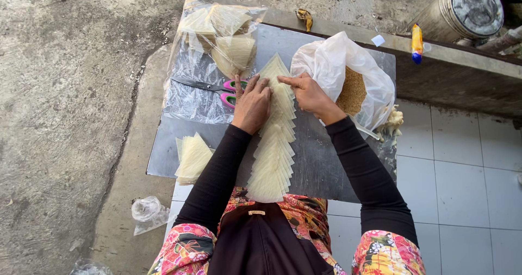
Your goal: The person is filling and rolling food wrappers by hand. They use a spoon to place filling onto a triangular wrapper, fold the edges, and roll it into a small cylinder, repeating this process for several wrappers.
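A long row of pale, overlapping triangular pastry sheets (274, 150) runs down the middle of a grey metal board (321, 161). My left hand (253, 104) lies flat on the left side of the row near its top, fingers spread. My right hand (307, 93) rests on the right side of the same spot, index finger pointing left onto the sheets. Neither hand grips anything. Scissors with pink handles (217, 87) lie just left of my left hand.
A clear plastic bag with more sheets (225, 36) sits at the board's far left. A white bag of brown filling (353, 85) stands to the right. A small stack of sheets (193, 158) lies near left. A metal can (462, 8) stands far right.
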